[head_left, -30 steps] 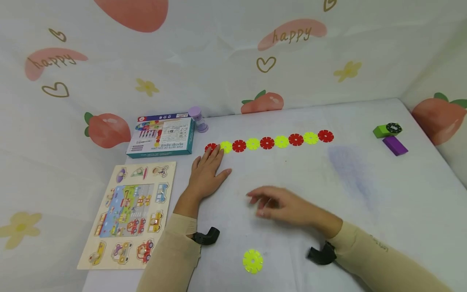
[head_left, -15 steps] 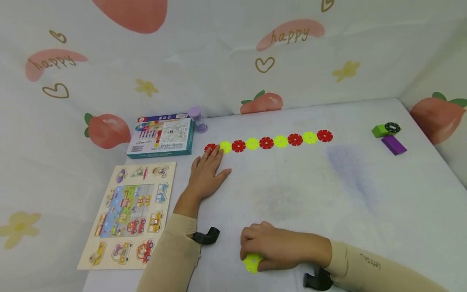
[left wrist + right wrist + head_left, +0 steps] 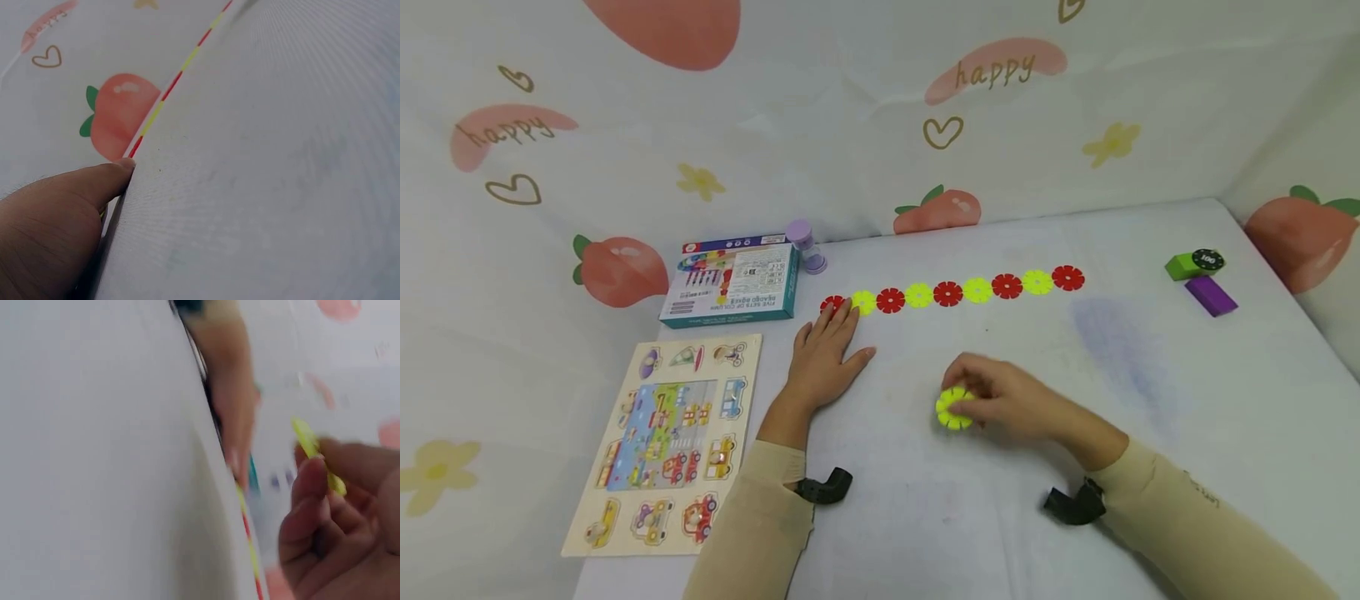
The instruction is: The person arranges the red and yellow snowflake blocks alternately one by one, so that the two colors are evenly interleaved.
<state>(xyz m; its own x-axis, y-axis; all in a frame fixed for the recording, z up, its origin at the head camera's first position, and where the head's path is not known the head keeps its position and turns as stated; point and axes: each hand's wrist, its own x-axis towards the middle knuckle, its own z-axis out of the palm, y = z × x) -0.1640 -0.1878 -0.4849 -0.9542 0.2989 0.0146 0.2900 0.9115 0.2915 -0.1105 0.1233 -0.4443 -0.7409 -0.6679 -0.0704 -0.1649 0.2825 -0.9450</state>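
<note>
My right hand [image 3: 1011, 400] pinches a yellow notched plastic disc [image 3: 953, 410] between thumb and fingers, above the middle of the table; the right wrist view shows this disc [image 3: 304, 434] edge-on. My left hand [image 3: 823, 362] lies flat with fingers straight, its fingertips on the left end of a row of alternating red and yellow discs. They partly cover the red end disc [image 3: 831, 304] and touch the edge of the yellow disc [image 3: 865, 302] beside it. Farther along, the row runs rightward to another red disc [image 3: 1067, 277].
A boxed bead set [image 3: 730, 283] and a purple-topped sand timer [image 3: 807, 246] stand at the back left. In front of the box lies a wooden vehicle puzzle board [image 3: 662, 446]. At the far right are a green block [image 3: 1182, 267], a black round chip [image 3: 1207, 261] and a purple block [image 3: 1212, 297].
My right hand reached down to the yellow disc near the front edge, took hold of it and lifted it forward toward the row. My left hand has stayed in place.
</note>
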